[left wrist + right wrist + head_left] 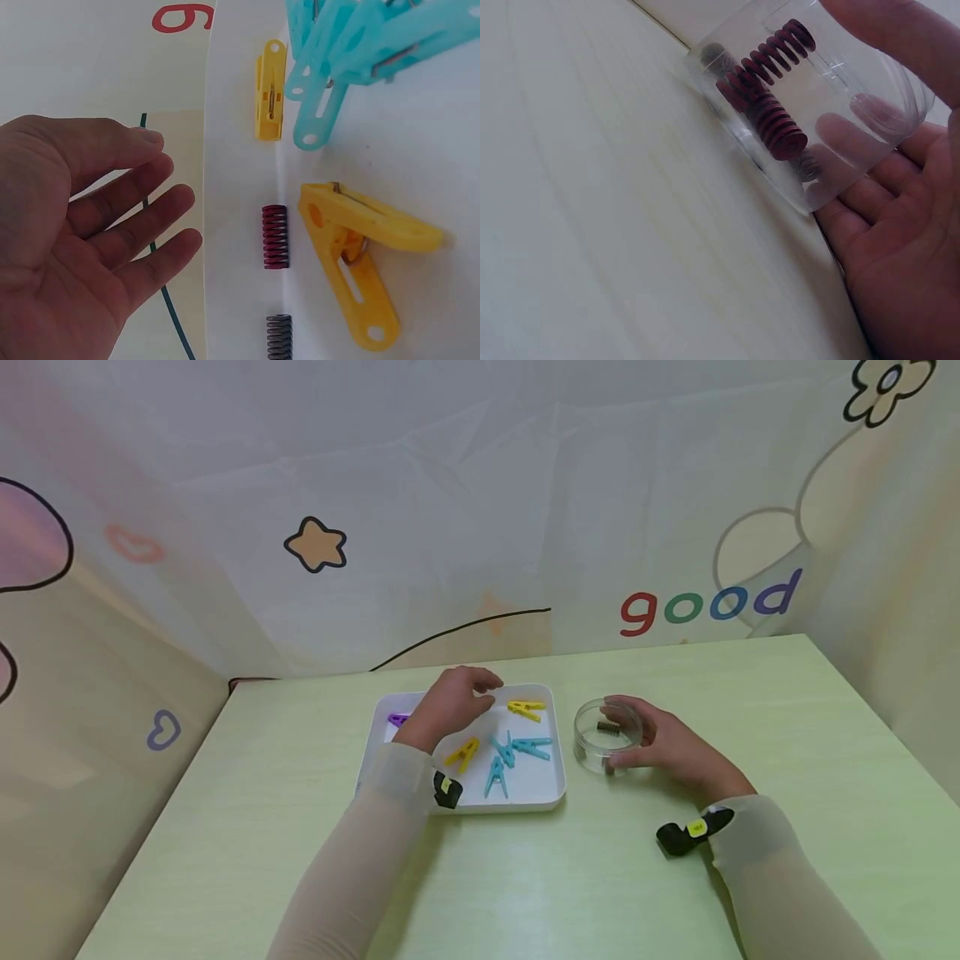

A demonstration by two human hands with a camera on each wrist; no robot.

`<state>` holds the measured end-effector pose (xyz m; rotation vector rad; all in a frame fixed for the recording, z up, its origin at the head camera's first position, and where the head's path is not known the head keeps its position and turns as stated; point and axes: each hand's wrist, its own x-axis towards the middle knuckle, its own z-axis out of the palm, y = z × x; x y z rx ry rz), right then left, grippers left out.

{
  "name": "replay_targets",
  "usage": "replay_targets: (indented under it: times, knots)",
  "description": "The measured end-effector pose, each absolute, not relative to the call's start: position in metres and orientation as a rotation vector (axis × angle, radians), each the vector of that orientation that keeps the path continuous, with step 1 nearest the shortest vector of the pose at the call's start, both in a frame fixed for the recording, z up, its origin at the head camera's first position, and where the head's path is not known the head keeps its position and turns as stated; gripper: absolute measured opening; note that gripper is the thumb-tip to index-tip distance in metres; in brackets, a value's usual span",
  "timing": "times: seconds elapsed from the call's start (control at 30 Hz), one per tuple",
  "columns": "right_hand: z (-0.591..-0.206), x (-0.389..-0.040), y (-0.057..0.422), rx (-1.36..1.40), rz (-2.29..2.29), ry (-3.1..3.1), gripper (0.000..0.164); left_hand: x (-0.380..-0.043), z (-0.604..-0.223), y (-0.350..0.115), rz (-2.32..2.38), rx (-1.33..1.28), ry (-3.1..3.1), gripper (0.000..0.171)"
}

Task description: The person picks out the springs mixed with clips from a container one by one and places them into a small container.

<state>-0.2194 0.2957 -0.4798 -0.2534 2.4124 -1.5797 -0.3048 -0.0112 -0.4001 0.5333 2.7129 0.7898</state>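
My left hand hovers over the white tray, its fingers loosely bent and nothing between them. Inside the tray lie several clothespins: yellow ones, light blue ones and a purple one partly behind the left wrist. The left wrist view also shows a red spring and a grey spring along the tray's wall. To the tray's right, my right hand grips a clear round jar from the side. Red springs and darker grey ones lie inside the jar.
The pale green tabletop carries the tray and the jar. A printed curtain hangs behind and beside the table. Both wrists wear small black cameras; the left one sits close above the tray's front rim.
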Motion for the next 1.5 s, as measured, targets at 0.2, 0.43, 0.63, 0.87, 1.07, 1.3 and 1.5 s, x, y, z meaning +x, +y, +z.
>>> replay_targets:
  times: [0.2, 0.43, 0.63, 0.87, 1.07, 1.3, 1.5]
  knots:
    - [-0.482, -0.217, 0.297, -0.257, -1.601, 2.407, 0.088, -0.306, -0.404, -0.012, 0.733, 0.491, 2.695, 0.033]
    - [-0.486, -0.217, 0.297, -0.244, -1.629, 2.387, 0.087, -0.309, -0.41, -0.015, 0.686, 0.479, 2.681, 0.035]
    - [-0.487, -0.217, 0.297, -0.233, -1.631, 2.377, 0.086, -0.31, -0.412, -0.017, 0.658, 0.449, 2.664, 0.037]
    - [-0.485, -0.216, 0.296, -0.229, -1.619, 2.38, 0.085, -0.309, -0.414, -0.018, 0.627, 0.448, 2.634, 0.037]
    - [-0.485, -0.217, 0.296, -0.228, -1.612, 2.381, 0.085, -0.31, -0.417, -0.019, 0.578, 0.451, 2.606, 0.04]
    - [-0.484, -0.218, 0.295, -0.219, -1.603, 2.383, 0.086, -0.309, -0.418, -0.02, 0.559, 0.456, 2.607, 0.04]
    - [-0.482, -0.22, 0.296, -0.249, -1.597, 2.399, 0.087, -0.309, -0.414, -0.018, 0.513, 0.431, 2.627, 0.04]
